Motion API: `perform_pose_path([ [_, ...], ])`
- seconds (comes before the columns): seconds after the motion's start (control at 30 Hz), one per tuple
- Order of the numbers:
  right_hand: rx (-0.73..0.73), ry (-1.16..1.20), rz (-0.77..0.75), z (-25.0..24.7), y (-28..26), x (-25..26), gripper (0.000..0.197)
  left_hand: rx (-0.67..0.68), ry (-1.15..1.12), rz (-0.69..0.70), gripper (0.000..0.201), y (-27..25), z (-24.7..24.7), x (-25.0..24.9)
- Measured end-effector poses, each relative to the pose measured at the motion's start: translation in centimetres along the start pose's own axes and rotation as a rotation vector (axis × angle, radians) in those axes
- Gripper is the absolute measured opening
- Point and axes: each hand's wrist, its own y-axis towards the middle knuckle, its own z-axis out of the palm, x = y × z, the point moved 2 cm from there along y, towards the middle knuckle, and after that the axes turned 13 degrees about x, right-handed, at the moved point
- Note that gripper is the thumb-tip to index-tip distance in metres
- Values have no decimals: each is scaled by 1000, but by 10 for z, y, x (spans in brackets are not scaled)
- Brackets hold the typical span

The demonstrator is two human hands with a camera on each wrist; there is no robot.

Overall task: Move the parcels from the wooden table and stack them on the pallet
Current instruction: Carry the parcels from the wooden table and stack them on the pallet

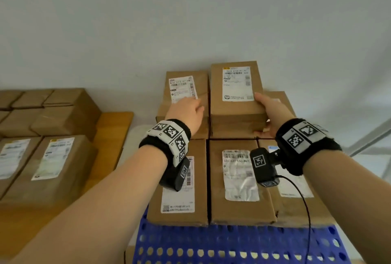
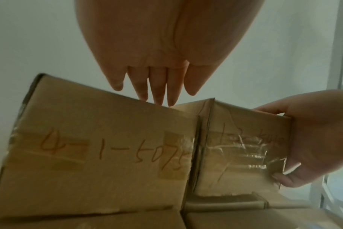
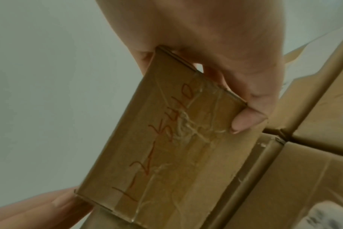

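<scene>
Taped cardboard parcel (image 1: 236,92), gripped by right hand (image 1: 269,113), blue perforated pallet (image 1: 232,242)

Head cam: I look forward and down over both forearms at the stacked parcels (image 1: 236,183), wall behind.
Left wrist cam: close, low, facing parcel ends.
Right wrist cam: closer, tilted.
Shared: top parcel (image 1: 236,88), seen by all three.

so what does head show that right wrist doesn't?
Head only: wooden table with waiting parcels, blue pallet, printed labels, left hand on the neighbouring parcel. Right wrist only: red handwriting and tape on the held parcel's end face. Both: right hand gripping that parcel.
</scene>
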Motion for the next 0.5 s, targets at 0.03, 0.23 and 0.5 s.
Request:
perform_pose_path([
  [0.03,7,-10,7,0,4,0,23,5,15,-12,37,3,2,1],
  [0.23,19,-95,45,-2,20,-3,22,-6,89,-45,38,9,10,4],
  [0.5,-9,-227,2,-3,28,-4,37,-3,116,-32,38,7,10,5],
])
